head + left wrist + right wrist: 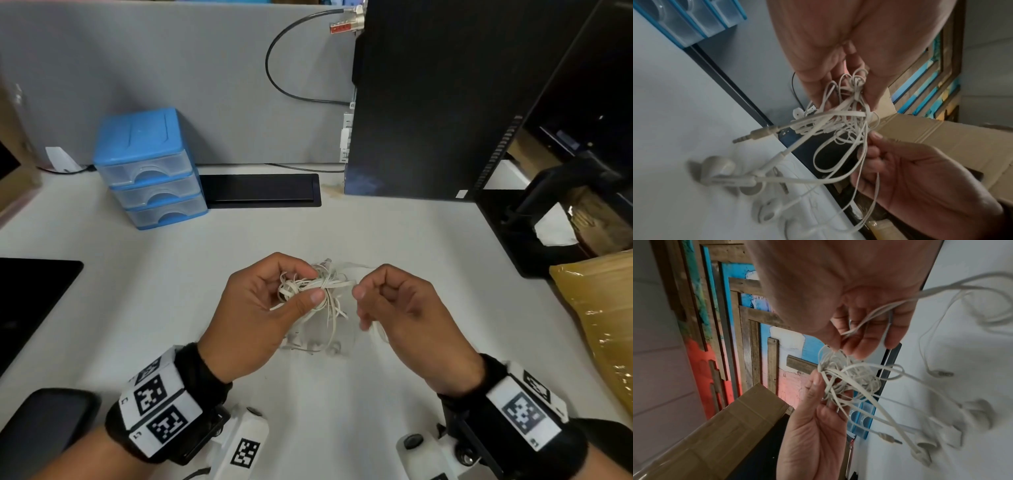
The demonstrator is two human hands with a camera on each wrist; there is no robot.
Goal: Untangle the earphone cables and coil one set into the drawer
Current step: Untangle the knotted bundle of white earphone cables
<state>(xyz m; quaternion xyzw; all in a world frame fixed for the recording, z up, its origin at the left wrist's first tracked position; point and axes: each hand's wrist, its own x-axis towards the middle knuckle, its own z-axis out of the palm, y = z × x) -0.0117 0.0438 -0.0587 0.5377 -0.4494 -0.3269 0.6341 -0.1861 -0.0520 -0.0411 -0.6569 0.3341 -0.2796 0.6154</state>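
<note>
A tangle of white earphone cables [318, 287] hangs a little above the white desk [171, 308]. My left hand [311, 284] grips the knot [851, 100] between thumb and curled fingers. My right hand [364, 287] pinches a strand [869, 321] beside the knot, with more cable trailing under its palm. Several earbuds [719, 167] and a jack plug [756, 134] dangle down to the desk below the hands. The blue three-drawer unit [150, 168] stands at the back left, all its clear drawers closed.
A black computer tower [428, 102] stands at the back right, with a monitor stand [548, 205] beside it. A yellow padded envelope [599, 325] lies at the right edge. A black pad [30, 301] and a phone [44, 421] lie at the left. A black cable hatch [260, 190] sits behind.
</note>
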